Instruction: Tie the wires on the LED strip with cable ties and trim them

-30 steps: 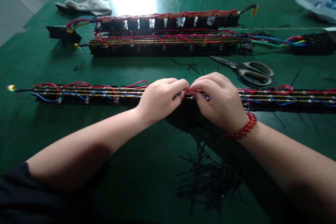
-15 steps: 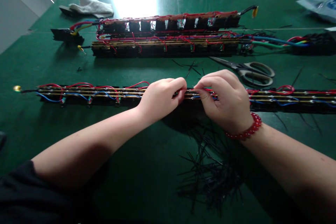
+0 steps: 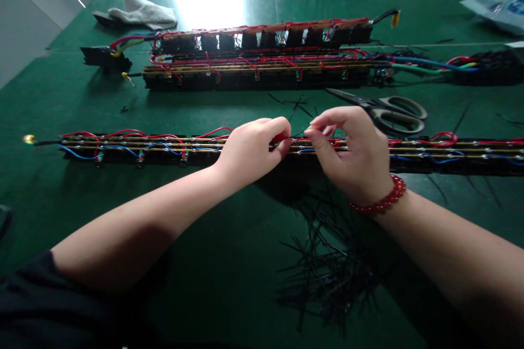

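A long black strip (image 3: 164, 155) with brass rods and red and blue wires lies across the green table. Over its middle, my left hand (image 3: 256, 150) is closed in a pinch with thumb and index fingertips together; what sits between them is hidden. Just right of it, my right hand (image 3: 352, 152) pinches the end of a thin black cable tie (image 3: 301, 133), which runs toward the left fingertips. Below the strip lies a heap of black cable ties (image 3: 327, 278). Scissors (image 3: 393, 112) with grey-and-black handles rest behind my right hand.
Two more wired strips (image 3: 254, 79) lie one behind the other farther back, with thick coloured cables at their ends. A grey-white glove or cloth (image 3: 143, 11) is at the back left. A plastic bag (image 3: 499, 8) lies at the back right. Loose ties (image 3: 299, 102) are scattered near the scissors.
My right hand has risen slightly and drawn a little away from the left, so the tie now shows between them. The left hand stays almost in place.
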`<act>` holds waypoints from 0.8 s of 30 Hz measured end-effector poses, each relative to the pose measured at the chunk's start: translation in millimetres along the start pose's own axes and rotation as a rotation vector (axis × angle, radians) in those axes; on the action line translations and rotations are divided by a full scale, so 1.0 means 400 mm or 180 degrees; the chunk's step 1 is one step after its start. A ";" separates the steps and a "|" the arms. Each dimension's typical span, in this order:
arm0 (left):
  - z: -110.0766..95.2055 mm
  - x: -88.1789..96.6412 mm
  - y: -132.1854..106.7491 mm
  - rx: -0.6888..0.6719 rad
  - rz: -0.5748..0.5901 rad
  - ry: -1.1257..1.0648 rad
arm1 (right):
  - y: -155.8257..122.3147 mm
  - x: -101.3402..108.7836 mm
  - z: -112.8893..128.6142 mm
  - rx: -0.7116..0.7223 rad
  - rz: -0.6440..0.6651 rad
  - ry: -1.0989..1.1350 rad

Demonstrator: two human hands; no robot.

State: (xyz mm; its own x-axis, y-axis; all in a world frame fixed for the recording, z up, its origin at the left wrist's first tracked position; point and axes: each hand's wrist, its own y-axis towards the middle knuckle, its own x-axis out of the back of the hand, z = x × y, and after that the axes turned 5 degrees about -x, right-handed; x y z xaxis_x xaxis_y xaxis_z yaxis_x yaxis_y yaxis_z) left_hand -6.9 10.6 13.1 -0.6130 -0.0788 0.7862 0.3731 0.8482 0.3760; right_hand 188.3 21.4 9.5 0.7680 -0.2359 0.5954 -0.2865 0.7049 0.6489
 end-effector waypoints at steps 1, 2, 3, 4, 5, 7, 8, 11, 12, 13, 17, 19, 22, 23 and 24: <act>0.000 0.002 0.003 0.0040 -0.0012 -0.0065 | -0.002 -0.004 -0.003 -0.0082 0.0016 0.0093; 0.000 0.004 0.006 0.0087 -0.0029 -0.0146 | -0.004 -0.008 -0.006 -0.0138 0.0049 0.0157; 0.000 0.007 0.010 0.0142 -0.0049 -0.0245 | -0.005 -0.012 -0.008 -0.0163 0.0091 0.0165; 0.001 0.009 0.013 0.0207 -0.0077 -0.0355 | -0.006 -0.015 -0.010 -0.0157 0.0151 0.0110; 0.002 0.011 0.016 0.0275 -0.0111 -0.0466 | -0.006 -0.018 -0.012 -0.0131 0.0226 0.0009; 0.004 0.013 0.022 0.0412 -0.0193 -0.0643 | -0.007 -0.022 -0.014 -0.0023 0.0425 -0.0197; 0.005 0.013 0.023 0.0474 -0.0224 -0.0700 | -0.007 -0.024 -0.014 0.0040 0.0532 -0.0266; 0.004 0.010 0.026 0.0607 -0.0279 -0.0718 | -0.009 -0.028 -0.013 0.0147 0.0708 -0.0318; 0.002 0.008 0.026 0.0630 -0.0291 -0.0694 | -0.010 -0.028 -0.013 0.0147 0.0714 -0.0312; 0.001 0.007 0.025 0.0642 -0.0305 -0.0657 | -0.010 -0.027 -0.012 0.0140 0.0708 -0.0301; -0.005 0.005 0.024 0.0621 -0.0311 -0.0498 | -0.009 -0.025 -0.012 0.0133 0.0701 -0.0264; -0.005 0.005 0.024 0.0609 -0.0306 -0.0444 | -0.008 -0.024 -0.013 0.0142 0.0688 -0.0250; -0.004 0.004 0.025 0.0609 -0.0309 -0.0396 | -0.008 -0.025 -0.015 0.0133 0.0695 -0.0220; -0.003 0.003 0.026 0.0605 -0.0312 -0.0381 | -0.008 -0.025 -0.016 0.0126 0.0709 -0.0216; -0.002 0.003 0.026 0.0596 -0.0312 -0.0367 | -0.008 -0.025 -0.016 0.0121 0.0716 -0.0216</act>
State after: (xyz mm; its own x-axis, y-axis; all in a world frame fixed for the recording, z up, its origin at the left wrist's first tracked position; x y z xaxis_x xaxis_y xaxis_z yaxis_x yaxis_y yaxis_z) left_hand -3.0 18.9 18.4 -0.7195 -0.1143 0.6851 0.1788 0.9226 0.3417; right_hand 185.2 25.9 -1.6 0.6424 -0.1211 0.7568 -0.4685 0.7194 0.5128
